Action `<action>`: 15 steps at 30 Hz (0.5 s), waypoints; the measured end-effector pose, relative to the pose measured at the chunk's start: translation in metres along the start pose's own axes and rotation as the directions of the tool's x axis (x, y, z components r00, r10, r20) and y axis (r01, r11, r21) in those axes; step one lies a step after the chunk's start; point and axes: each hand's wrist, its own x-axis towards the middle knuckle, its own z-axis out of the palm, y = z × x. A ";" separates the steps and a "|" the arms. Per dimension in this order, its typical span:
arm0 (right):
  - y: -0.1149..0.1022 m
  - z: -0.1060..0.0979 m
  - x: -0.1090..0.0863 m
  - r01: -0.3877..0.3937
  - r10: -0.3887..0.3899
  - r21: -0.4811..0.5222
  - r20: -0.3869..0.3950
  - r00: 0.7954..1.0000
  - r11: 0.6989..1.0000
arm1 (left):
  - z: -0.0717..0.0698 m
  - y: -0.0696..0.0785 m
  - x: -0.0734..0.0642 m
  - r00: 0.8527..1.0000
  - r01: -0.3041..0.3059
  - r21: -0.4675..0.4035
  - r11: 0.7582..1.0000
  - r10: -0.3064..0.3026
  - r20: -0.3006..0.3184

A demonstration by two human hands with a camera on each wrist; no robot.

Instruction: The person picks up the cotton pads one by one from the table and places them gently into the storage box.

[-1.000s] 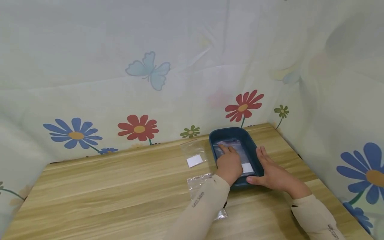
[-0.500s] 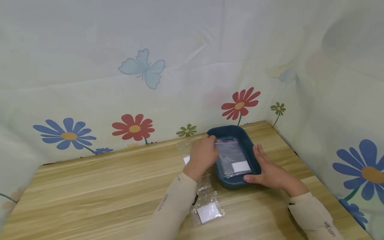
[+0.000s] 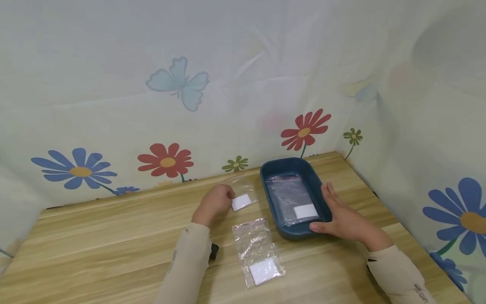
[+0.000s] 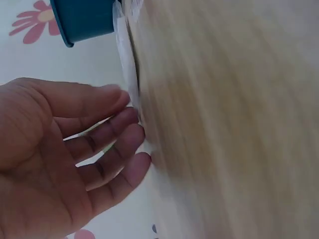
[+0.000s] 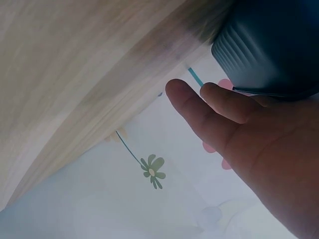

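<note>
Beside the blue tray, my left hand point(image 3: 216, 203) reaches to the left edge of a clear zip bag point(image 3: 243, 188) with a white label, fingertips right at that edge. In the left wrist view its fingers point(image 4: 115, 137) are loosely bent at the tabletop, the thumb close to the index finger. My right hand point(image 3: 343, 219) rests against the right side of the dark blue tray point(image 3: 296, 230), thumb at the rim and fingers straight. Inside the tray lie stacked clear zip bags point(image 3: 286, 196) with a white label showing.
Another clear zip bag point(image 3: 252, 240) with a white label point(image 3: 263, 271) lies on the wooden table point(image 3: 125, 240), left of the tray and nearer the person. A flower-printed cloth point(image 3: 243, 105) hangs behind the table and along its right side.
My left hand has come out of the tray and moved left to the bag on the table. The bags in the tray are uncovered to view. My right hand stays at the tray.
</note>
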 end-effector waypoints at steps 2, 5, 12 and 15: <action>0.000 0.001 0.000 -0.009 0.009 0.004 0.004 1.000 1.000 | 0.002 -0.001 0.000 1.000 0.000 0.026 1.000 -0.001 0.002; 0.000 0.002 0.000 -0.016 0.016 0.006 0.005 1.000 1.000 | 0.003 -0.001 0.001 1.000 0.010 0.077 0.997 -0.011 0.009; -0.001 0.002 0.001 -0.017 0.017 -0.003 0.007 1.000 1.000 | 0.001 0.006 -0.002 0.999 0.039 0.142 0.989 -0.043 0.028; -0.002 0.001 0.000 -0.022 0.022 -0.001 0.008 1.000 1.000 | 0.002 0.010 -0.001 0.999 0.037 0.163 0.986 -0.042 0.027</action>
